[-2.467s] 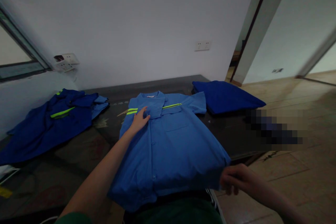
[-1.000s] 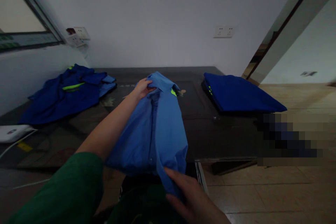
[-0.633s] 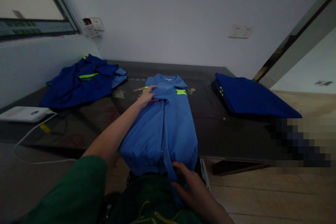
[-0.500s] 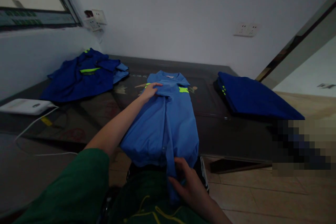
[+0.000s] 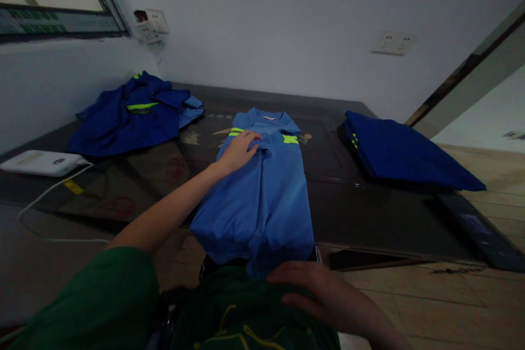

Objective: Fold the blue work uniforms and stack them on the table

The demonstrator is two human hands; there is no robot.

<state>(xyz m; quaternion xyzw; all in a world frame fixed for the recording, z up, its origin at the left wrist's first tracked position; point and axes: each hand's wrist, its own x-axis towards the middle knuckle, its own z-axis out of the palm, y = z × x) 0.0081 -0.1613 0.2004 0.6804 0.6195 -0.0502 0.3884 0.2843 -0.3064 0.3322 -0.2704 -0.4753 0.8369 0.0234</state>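
Observation:
A light blue shirt (image 5: 283, 197) with yellow-green stripes lies front up on the dark table, its collar toward the wall. Its lower end hangs over the near edge by my lap. My left hand (image 5: 240, 152) rests flat on the upper chest, fingers stretched out below the left stripes. Close to the hem is my right hand (image 5: 315, 287), its fingers extended and the thumb apart, with no cloth visible between them. Whether its fingertips touch the hem I cannot tell.
Crumpled dark blue clothing (image 5: 123, 120) lies at the left back. A folded dark blue stack (image 5: 410, 153) sits on the right. A white device (image 5: 41, 162) with a cable lies at the left, a black device (image 5: 479, 229) at the right edge. The table (image 5: 328, 213) meets the wall.
My right hand has let go of the shirt's front strip, which now lies down along the front, and has moved slightly right. My left hand has slid a little toward me.

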